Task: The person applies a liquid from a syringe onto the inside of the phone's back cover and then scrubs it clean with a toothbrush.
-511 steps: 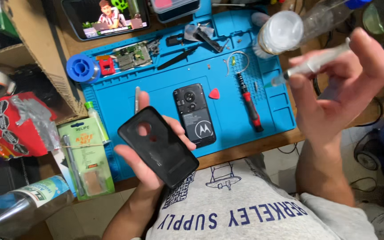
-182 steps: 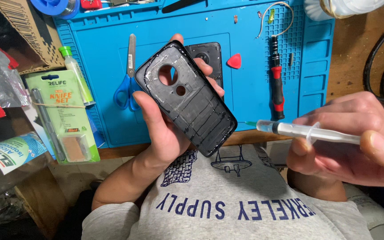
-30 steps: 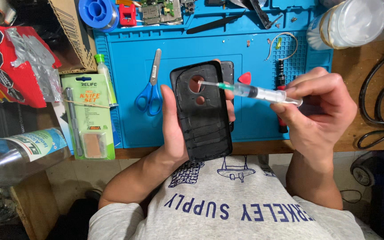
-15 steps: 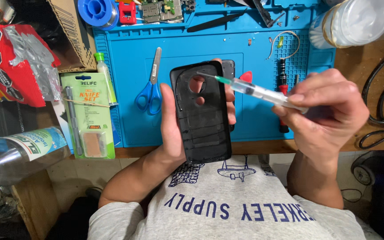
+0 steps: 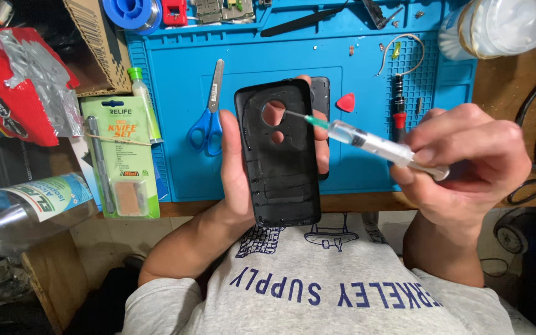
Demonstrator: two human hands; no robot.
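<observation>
At the far left, off the mat (image 5: 367, 80), lie a red packet (image 5: 13, 80), a clear bottle (image 5: 26, 208) on its side and a green knife-set card (image 5: 122, 155), all well apart from both hands. On the blue mat itself a pair of blue-handled scissors (image 5: 209, 118) lies just left of the left hand (image 5: 234, 167). That hand grips a black phone back cover (image 5: 278, 155) by its long edges, palm along the left edge and fingertips curling round the right, so the cover stands over the mat's near edge with its long axis running away from the person and its inner face up. The round camera opening sits near the cover's far end. Behind the cover a dark phone (image 5: 321, 105) rests on the mat, mostly hidden. Right of it lie a red pick (image 5: 345, 102) and a red-and-black screwdriver (image 5: 398, 115). The right hand (image 5: 466, 164) is closed around a clear syringe (image 5: 367, 139), which slants up and to the left; its needle tip meets the rim of the camera opening on the right side. So the cover lies to the left of the right hand, and the syringe crosses the cover's long axis at a slant rather than along it.
</observation>
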